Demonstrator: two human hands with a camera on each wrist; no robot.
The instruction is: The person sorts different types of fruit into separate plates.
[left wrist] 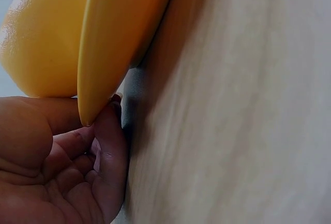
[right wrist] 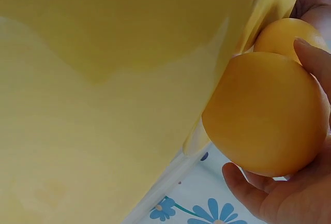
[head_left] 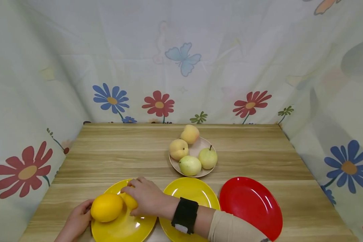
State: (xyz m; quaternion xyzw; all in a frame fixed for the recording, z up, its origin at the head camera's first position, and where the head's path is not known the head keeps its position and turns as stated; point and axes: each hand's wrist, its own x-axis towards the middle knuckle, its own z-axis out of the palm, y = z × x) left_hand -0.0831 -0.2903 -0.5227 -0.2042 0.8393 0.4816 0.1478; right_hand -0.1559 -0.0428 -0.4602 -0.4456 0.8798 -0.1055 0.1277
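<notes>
On the left yellow plate (head_left: 133,232) lies a smooth oval yellow fruit (head_left: 107,207), lemon-like in shape. My left hand (head_left: 78,218) pinches this plate's rim at its left side; in the left wrist view the thumb and a finger (left wrist: 111,141) meet at the plate edge (left wrist: 116,43). Beside the oval fruit, my right hand (head_left: 146,196) grips a second yellow fruit (head_left: 130,201) over the plate. The right wrist view shows that fruit (right wrist: 266,113) between thumb and fingers, with the other one behind it. Whether the gripped fruit touches the plate is hard to tell.
Another yellow plate (head_left: 190,191) stands in the middle, partly under the right forearm. A red plate (head_left: 251,201) is to its right. Farther back, a pale plate (head_left: 202,144) bears two peaches (head_left: 179,149) and two green pears (head_left: 208,158). Flowered cloth surrounds the wooden table (head_left: 124,151).
</notes>
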